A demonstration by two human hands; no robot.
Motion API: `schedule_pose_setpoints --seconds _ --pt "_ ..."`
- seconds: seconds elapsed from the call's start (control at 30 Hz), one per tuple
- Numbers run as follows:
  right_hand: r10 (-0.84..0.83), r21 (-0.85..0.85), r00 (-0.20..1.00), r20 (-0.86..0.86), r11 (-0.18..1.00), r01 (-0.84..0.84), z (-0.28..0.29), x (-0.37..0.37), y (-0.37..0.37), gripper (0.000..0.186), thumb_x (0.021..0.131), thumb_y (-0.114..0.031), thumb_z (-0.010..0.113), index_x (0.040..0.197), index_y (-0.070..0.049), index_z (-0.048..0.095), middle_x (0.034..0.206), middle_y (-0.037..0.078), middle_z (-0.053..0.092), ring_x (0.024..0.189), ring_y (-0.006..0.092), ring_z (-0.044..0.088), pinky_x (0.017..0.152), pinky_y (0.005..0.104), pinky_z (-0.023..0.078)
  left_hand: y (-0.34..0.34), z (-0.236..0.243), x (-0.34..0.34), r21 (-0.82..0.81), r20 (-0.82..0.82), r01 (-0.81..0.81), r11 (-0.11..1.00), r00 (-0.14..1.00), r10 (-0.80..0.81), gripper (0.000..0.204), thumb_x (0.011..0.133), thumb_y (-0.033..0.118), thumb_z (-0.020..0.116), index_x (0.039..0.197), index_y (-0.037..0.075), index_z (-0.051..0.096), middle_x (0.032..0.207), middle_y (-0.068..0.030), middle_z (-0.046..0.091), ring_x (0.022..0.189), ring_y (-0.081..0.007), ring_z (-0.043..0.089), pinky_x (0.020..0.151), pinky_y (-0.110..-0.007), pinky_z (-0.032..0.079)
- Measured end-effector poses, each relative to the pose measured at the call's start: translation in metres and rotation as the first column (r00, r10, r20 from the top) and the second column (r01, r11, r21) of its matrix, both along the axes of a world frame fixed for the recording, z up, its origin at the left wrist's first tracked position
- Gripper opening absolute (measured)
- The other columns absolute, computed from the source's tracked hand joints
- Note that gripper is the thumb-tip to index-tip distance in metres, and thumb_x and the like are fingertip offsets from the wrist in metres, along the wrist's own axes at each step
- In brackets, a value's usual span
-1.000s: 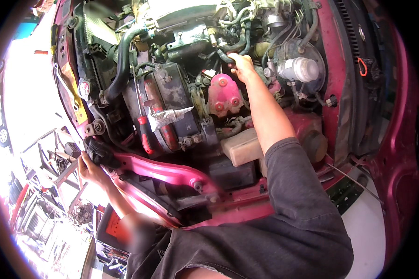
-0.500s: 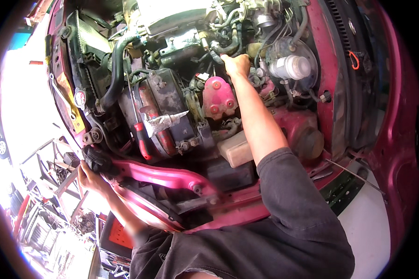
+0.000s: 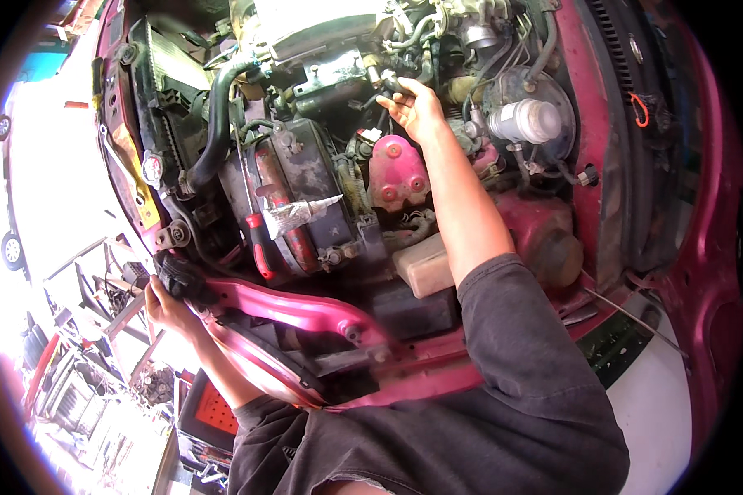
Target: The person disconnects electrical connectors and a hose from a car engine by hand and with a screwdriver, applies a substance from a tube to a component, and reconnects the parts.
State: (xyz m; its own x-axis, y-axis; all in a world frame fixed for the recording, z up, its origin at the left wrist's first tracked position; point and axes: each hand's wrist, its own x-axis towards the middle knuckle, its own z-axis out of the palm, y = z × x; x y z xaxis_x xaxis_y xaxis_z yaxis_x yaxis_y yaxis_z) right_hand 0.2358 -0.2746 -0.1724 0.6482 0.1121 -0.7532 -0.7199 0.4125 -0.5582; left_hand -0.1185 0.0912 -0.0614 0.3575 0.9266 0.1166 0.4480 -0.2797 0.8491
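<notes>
In the engine bay, my right hand reaches over to the black hoses behind the pink bracket. Its fingers are parted and slightly bent, with the forefinger close to a hose end; no held thing shows. At the car's front left corner my left hand is closed against a black, lumpy part, its fingers partly hidden. Between the hands, a red-and-black screwdriver and a crumpled silver tube lie on the battery.
A wrench rests by a yellow strip on the front rail. To the right stand a whitish cylindrical reservoir and a pink housing. A beige box sits under my right forearm. A thin rod slants at the right fender.
My right hand has drawn slightly back from the hoses, and its fingers have spread from a closed grip. My left hand stays at the black part. The whole view has shifted a little.
</notes>
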Motion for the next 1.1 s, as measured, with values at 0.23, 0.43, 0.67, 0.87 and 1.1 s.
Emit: schedule_pose_setpoints --seconds 0.23,0.43,0.67,0.87,1.1 --pt "0.071 0.053 0.997 0.0 0.996 -0.071 -0.01 0.002 -0.006 0.026 0.086 -0.02 0.068 0.104 -0.003 0.058 0.083 0.011 0.067 0.061 0.0137 0.062 0.049 0.021 0.042 -0.003 0.001 0.002 -0.126 0.065 -0.011 0.992 0.998 0.019 0.031 0.098 0.023 0.056 0.087 -0.004 0.065 0.074 -0.004 0.063 0.066 -0.0091 0.054 0.061 -0.025 0.046" --pt "0.094 0.027 0.995 0.017 0.995 -0.094 0.0 0.004 0.001 0.021 0.089 -0.029 0.068 0.091 -0.01 0.06 0.078 0.004 0.067 0.059 0.0093 0.061 0.046 0.0188 0.042 0.001 -0.001 -0.002 -0.022 -0.007 0.006 1.0 1.0 -0.006 0.031 0.097 0.024 0.056 0.088 -0.004 0.065 0.077 -0.0042 0.065 0.066 -0.0098 0.055 0.062 -0.025 0.047" --pt "0.085 -0.008 0.996 0.012 0.996 -0.085 -0.004 0.0 0.001 0.02 0.089 -0.029 0.068 0.092 -0.01 0.062 0.078 0.003 0.068 0.061 0.01 0.062 0.048 0.0203 0.042 -0.001 -0.002 0.001 -0.079 0.052 -0.005 0.997 0.999 0.009 0.031 0.097 0.024 0.056 0.086 -0.004 0.064 0.075 -0.003 0.063 0.066 -0.0093 0.053 0.062 -0.026 0.046" --pt "0.128 -0.069 0.991 -0.043 0.989 -0.131 -0.003 0.001 -0.018 0.016 0.088 -0.025 0.067 0.086 -0.011 0.06 0.073 0.003 0.066 0.06 0.0115 0.063 0.049 0.0206 0.045 -0.001 0.0 -0.001 -0.093 0.068 0.016 0.995 0.998 -0.01 0.031 0.098 0.022 0.054 0.084 -0.004 0.062 0.074 -0.003 0.062 0.065 -0.0089 0.054 0.061 -0.025 0.046" --pt "0.082 0.021 0.995 -0.062 0.996 -0.081 -0.008 -0.005 -0.015 0.017 0.079 -0.022 0.071 0.088 -0.012 0.059 0.064 0.002 0.059 0.05 0.0126 0.05 0.044 0.0232 0.034 -0.006 0.007 0.006 -0.104 0.016 0.008 0.995 1.0 -0.006 0.03 0.099 0.022 0.054 0.085 -0.003 0.062 0.075 -0.0044 0.063 0.065 -0.0094 0.055 0.061 -0.025 0.048"
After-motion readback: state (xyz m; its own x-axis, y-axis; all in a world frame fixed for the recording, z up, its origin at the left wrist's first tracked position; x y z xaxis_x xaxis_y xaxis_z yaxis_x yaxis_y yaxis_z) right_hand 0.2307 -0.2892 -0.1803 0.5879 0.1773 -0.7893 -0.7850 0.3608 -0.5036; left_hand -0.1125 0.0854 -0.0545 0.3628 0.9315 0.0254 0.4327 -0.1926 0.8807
